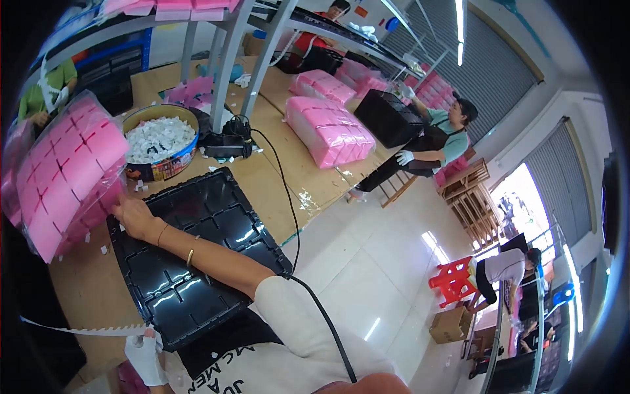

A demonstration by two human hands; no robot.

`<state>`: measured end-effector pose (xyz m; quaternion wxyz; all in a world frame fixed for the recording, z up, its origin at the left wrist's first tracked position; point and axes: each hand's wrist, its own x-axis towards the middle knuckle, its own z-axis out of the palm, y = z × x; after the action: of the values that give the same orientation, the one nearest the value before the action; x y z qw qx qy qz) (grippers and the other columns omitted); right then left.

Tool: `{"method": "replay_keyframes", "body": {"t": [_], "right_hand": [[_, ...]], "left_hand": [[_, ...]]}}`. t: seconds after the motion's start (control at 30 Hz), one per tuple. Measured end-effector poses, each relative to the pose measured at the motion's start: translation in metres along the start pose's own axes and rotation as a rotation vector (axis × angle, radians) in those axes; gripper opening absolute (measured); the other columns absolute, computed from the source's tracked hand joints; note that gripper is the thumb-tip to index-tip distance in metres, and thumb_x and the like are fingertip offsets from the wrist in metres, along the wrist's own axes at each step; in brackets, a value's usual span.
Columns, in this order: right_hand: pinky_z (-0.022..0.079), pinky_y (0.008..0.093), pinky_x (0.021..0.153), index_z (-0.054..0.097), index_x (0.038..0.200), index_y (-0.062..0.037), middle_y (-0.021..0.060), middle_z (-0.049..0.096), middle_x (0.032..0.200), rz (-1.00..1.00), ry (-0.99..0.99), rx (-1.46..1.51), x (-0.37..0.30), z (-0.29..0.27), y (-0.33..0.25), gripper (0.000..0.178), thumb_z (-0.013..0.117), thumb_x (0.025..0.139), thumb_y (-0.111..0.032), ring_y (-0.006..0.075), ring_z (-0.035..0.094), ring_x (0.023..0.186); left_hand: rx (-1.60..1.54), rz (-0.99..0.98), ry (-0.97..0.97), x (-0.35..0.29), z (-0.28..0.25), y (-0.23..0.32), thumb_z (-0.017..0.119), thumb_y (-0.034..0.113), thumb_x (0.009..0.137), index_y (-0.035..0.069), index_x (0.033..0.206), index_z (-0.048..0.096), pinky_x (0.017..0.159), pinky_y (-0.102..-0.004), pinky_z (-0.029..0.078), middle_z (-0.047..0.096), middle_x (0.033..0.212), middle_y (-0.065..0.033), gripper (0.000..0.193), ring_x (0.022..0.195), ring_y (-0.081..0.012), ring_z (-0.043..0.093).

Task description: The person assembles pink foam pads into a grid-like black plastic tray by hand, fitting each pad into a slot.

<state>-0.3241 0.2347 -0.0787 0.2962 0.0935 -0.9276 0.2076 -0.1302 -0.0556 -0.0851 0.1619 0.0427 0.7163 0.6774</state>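
A black plastic tray (pixel 190 256) with ribbed sections lies in front of me on the table. My right hand (pixel 138 220), bare and with a bangle on the wrist, reaches across it to its far left edge. Its fingers are curled together beside a pink block wrapped in clear film (pixel 69 174); what they hold, if anything, is hidden. At the tray's near corner, my left hand (pixel 146 358) wears a white glove with a bare fingertip showing. It pinches the end of a white strip with a toothed edge (pixel 85 331), which trails off to the left.
A round tub (pixel 164 169) of white scraps stands beyond the tray, next to a black device (pixel 228 143) with a cable (pixel 282 164). More pink wrapped blocks (pixel 328 131) sit farther along the table. Co-workers (pixel 449 128) work nearby. Metal shelf legs (pixel 230 59) rise from the table.
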Motion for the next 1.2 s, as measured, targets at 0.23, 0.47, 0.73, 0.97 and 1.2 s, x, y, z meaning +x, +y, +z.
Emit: {"method": "replay_keyframes", "body": {"t": [0.23, 0.47, 0.73, 0.97, 1.2], "right_hand": [[0.055, 0.0503, 0.072, 0.069, 0.076, -0.0028, 0.0251, 0.063, 0.096, -0.026, -0.109, -0.072, 0.012, 0.029, -0.02, 0.009, 0.066, 0.074, -0.011, 0.0396, 0.067, 0.082], [0.055, 0.0479, 0.076, 0.07, 0.074, -0.0014, 0.0245, 0.063, 0.094, -0.048, -0.108, -0.054, 0.011, 0.021, 0.003, 0.014, 0.067, 0.077, -0.015, 0.0387, 0.067, 0.087], [0.055, 0.0483, 0.078, 0.069, 0.076, -0.0013, 0.0239, 0.063, 0.094, -0.11, 0.014, -0.039, 0.008, 0.017, 0.001, 0.016, 0.065, 0.077, -0.016, 0.0404, 0.066, 0.088], [0.057, 0.0483, 0.083, 0.072, 0.086, -0.0016, 0.0232, 0.064, 0.102, -0.107, -0.154, 0.011, 0.004, 0.008, -0.051, 0.014, 0.064, 0.079, -0.011, 0.0395, 0.066, 0.097], [0.053, 0.0352, 0.065, 0.061, 0.094, -0.001, 0.0115, 0.064, 0.082, 0.302, -0.285, 0.663, -0.096, -0.137, -0.121, 0.005, 0.065, 0.092, -0.004, 0.0243, 0.066, 0.072]], "left_hand": [[-0.093, -0.022, 0.028, 0.02, -0.041, -0.06, 0.072, 0.015, 0.097, 0.005, 0.098, 0.062, 0.043, -0.0214, 0.033, 0.059, 0.068, -0.0027, 0.014, 0.047, -0.0072, 0.049], [-0.011, -0.115, -0.021, 0.03, -0.03, -0.038, 0.071, 0.014, 0.097, 0.006, 0.1, 0.062, 0.039, -0.0209, 0.03, 0.059, 0.067, -0.0012, 0.012, 0.045, -0.0064, 0.049], [-0.091, -0.013, 0.02, 0.025, -0.017, -0.033, 0.072, 0.012, 0.095, 0.004, 0.094, 0.062, 0.041, -0.0214, 0.032, 0.059, 0.066, -0.0029, 0.014, 0.046, -0.0078, 0.049], [0.008, 0.006, 0.119, -0.01, -0.024, -0.004, 0.073, 0.013, 0.094, 0.002, 0.09, 0.068, 0.049, -0.0226, 0.038, 0.061, 0.071, -0.0018, 0.013, 0.056, -0.0073, 0.052], [-0.155, 0.05, 0.184, -0.029, 0.019, 0.058, 0.072, 0.009, 0.092, -0.003, 0.102, 0.072, 0.059, -0.0235, 0.047, 0.07, 0.085, -0.005, 0.015, 0.069, -0.0087, 0.062]]}}
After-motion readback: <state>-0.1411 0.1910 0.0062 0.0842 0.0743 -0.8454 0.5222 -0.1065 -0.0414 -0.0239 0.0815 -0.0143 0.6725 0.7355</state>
